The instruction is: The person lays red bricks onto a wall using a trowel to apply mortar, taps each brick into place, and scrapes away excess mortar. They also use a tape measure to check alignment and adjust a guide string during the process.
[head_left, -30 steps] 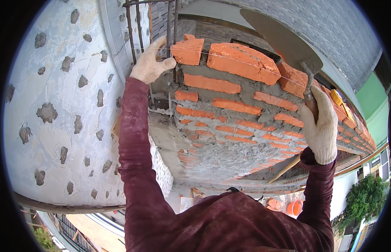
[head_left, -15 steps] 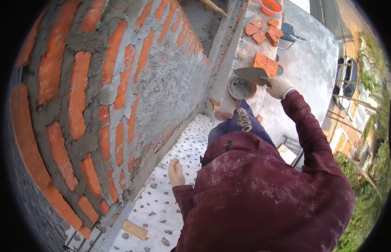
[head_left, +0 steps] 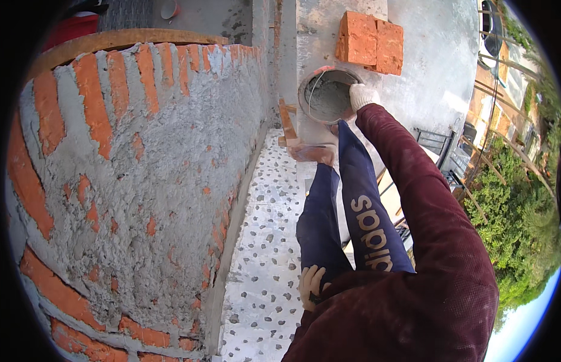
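My right hand [head_left: 364, 96], in a pale knit glove, is closed at the right rim of a round bucket [head_left: 303, 99]. Wet grey mortar [head_left: 329, 98] fills the bucket, and a thin wire handle lies across it. Half a second ago this hand plainly gripped a trowel; now the fist covers the handle and the blade does not show against the mortar. My left hand [head_left: 311, 287], gloved too, lies against my upper left thigh with its fingers stretched out and holds nothing. Two orange brick blocks [head_left: 371, 41] stand just beyond the bucket.
Along my left rises a brick wall [head_left: 166, 175], partly coated with rough grey mortar. A white, mortar-spattered strip [head_left: 262, 241] runs along its foot. Brick pieces [head_left: 288, 123] lie near my foot. A dark metal frame [head_left: 434, 145] stands right of my legs.
My right hand has come down from above the bucket to its rim, and the trowel blade has gone from sight. My left hand has moved onto my thigh. The view has shifted closer to the bucket.
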`<state>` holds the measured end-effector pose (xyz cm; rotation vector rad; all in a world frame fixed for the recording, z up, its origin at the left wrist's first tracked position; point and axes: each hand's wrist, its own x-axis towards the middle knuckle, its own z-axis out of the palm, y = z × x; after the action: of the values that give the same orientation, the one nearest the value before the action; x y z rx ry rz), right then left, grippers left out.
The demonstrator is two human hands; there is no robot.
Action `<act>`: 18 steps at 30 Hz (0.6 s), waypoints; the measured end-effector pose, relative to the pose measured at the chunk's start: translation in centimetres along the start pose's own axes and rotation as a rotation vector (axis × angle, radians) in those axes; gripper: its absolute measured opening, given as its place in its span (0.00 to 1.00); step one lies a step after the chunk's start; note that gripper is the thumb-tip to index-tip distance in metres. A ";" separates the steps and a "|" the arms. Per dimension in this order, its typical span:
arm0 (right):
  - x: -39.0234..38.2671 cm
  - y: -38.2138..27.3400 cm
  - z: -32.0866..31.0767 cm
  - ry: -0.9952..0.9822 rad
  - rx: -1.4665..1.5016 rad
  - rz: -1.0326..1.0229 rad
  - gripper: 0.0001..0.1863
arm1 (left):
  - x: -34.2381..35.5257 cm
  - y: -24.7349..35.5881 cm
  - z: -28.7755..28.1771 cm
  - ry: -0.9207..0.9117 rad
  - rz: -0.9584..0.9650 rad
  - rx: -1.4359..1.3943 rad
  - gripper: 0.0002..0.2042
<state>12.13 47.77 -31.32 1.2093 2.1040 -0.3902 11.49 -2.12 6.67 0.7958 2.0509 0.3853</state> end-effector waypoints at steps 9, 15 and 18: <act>1.9 1.7 5.5 -0.333 0.169 -0.324 0.19 | 0.6 1.6 0.2 0.095 -0.048 -0.039 0.21; 1.3 5.5 6.0 -0.677 0.692 -0.036 0.04 | 1.0 1.6 -0.2 0.040 -0.108 -0.026 0.22; 0.5 7.0 4.3 -0.803 0.914 0.034 0.07 | 1.8 1.6 -0.4 0.047 -0.107 -0.026 0.23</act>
<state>19.64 49.44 -34.35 1.2263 1.1820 -1.6283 11.03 0.24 6.68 0.6637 2.1182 0.3728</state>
